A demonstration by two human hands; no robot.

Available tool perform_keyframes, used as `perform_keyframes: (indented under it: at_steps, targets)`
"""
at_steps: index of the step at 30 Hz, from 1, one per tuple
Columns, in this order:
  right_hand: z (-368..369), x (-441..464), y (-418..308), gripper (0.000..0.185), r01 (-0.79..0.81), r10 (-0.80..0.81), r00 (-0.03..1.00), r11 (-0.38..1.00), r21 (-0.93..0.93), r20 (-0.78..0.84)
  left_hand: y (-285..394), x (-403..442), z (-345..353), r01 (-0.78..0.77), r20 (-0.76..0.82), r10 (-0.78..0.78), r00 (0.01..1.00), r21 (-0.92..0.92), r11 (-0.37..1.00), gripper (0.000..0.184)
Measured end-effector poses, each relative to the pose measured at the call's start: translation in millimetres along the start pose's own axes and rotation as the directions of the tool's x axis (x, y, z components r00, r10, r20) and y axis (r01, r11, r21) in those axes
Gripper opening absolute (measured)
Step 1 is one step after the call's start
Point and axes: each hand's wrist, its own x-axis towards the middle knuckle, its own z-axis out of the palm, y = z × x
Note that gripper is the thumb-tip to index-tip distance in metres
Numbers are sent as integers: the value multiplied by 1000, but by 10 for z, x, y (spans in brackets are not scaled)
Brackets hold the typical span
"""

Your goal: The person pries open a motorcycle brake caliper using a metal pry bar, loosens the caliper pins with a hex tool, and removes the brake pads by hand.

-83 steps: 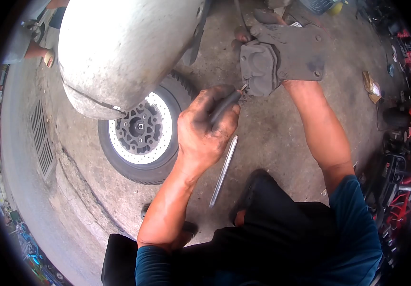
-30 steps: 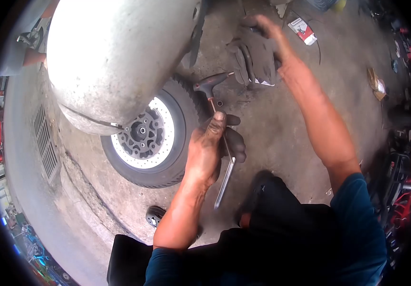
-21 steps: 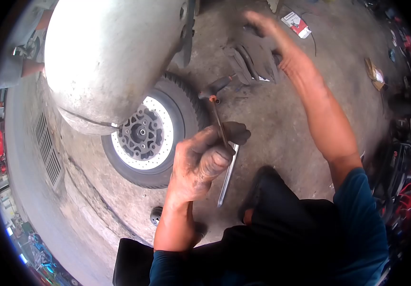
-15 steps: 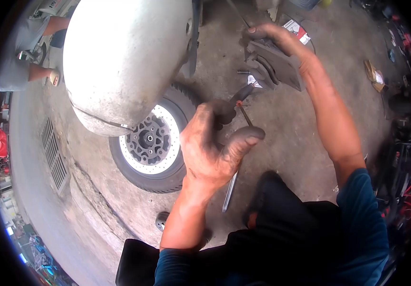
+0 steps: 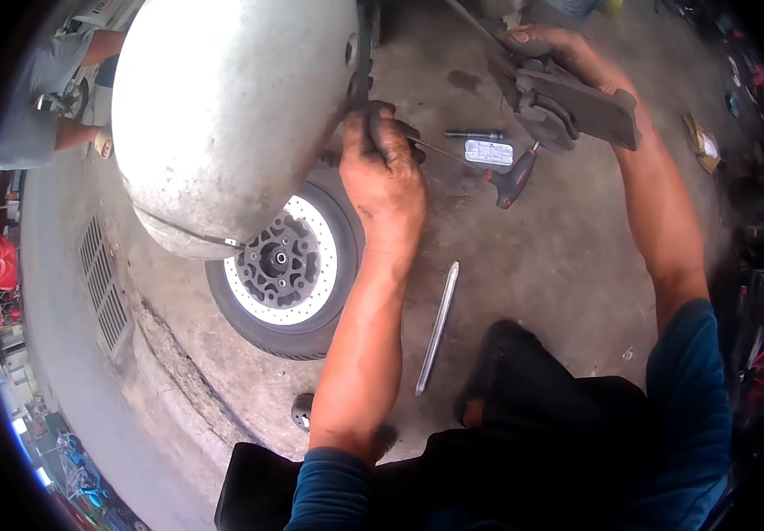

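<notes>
My left hand [image 5: 384, 173] is at the lower edge of a pale, rounded scooter body panel [image 5: 223, 115]. Its fingers are curled against something dark there that I cannot make out. My right hand [image 5: 568, 53] grips a dark metal part [image 5: 577, 102] with a flat plate and a curved piece, held above the floor. A thin rod or hose runs up from that part toward the top edge. Below it on the floor lies a black T-handle wrench [image 5: 515, 180], its shaft pointing toward my left hand. A small light tray [image 5: 489, 152] and a dark socket-like bar [image 5: 475, 134] lie beside it.
A wheel [image 5: 280, 258] with a perforated disc lies flat under the panel. A long silver bar [image 5: 438, 327] lies on the concrete before my knee. A small round dark part [image 5: 301, 410] is near my left forearm. Another person's legs [image 5: 72, 133] show at far left.
My left hand has moved up and away from the T-handle wrench to the panel's edge; the wrench now lies on the floor. My right hand has shifted right with the dark metal part.
</notes>
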Motion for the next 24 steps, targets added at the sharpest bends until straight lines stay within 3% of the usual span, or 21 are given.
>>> perform_keyframes:
  at_steps: [1,2,4,6,8,10,11,12,13,14,15,17,19,21,23,24]
  targets:
    - [-92,53,-30,30,-123,121,990,992,37,71,-43,15,10,-14,-10,14,1000,-12,1000,21]
    - [-119,38,-13,30,-101,100,994,993,56,33,-97,24,1,-25,-23,24,999,-22,999,22]
    - [-131,37,29,31,-42,46,998,995,88,-46,-355,105,-74,-114,-22,125,992,269,956,21]
    - [61,-2,118,33,225,-224,974,974,40,-19,-534,18,-102,-197,42,194,980,336,921,23]
    - [42,15,255,36,332,-332,943,943,-28,24,-683,-80,-85,-85,82,65,995,281,956,28]
    - [-145,215,413,38,283,-274,958,952,-121,79,-808,-279,-146,48,133,-74,988,191,980,38]
    - [-233,354,478,38,343,-328,939,867,-361,104,-864,-425,-154,117,166,-136,977,118,986,45]
    - [-183,350,462,36,230,-223,973,961,-156,64,-1028,-633,-156,195,207,-217,954,123,973,57]
    - [-73,343,422,35,107,-110,993,993,59,46,-1094,-828,-137,284,310,-271,911,4,959,64]
    - [63,332,381,34,-21,6,999,962,274,54,-1084,-1035,-147,418,434,-336,836,-106,902,68]
    - [257,285,323,43,8,2,994,996,88,-109,-995,-1249,-94,490,535,-300,790,-257,833,70]
    - [344,203,277,44,-31,28,997,999,-42,-68,-497,-1460,-84,569,741,-239,627,-226,791,73]
    - [426,177,231,45,-55,42,995,988,-147,-91,-94,-1298,-91,312,761,104,641,-381,870,78]
    - [403,180,221,47,-39,27,998,976,-212,-60,141,-1010,-119,243,613,172,772,-534,810,83]
    - [362,189,192,47,-45,39,999,967,-252,-32,142,-610,-249,-115,467,306,830,-394,912,82]
    - [337,195,170,48,-60,57,998,964,-260,-18,73,-485,-247,-209,370,355,858,-380,901,81]
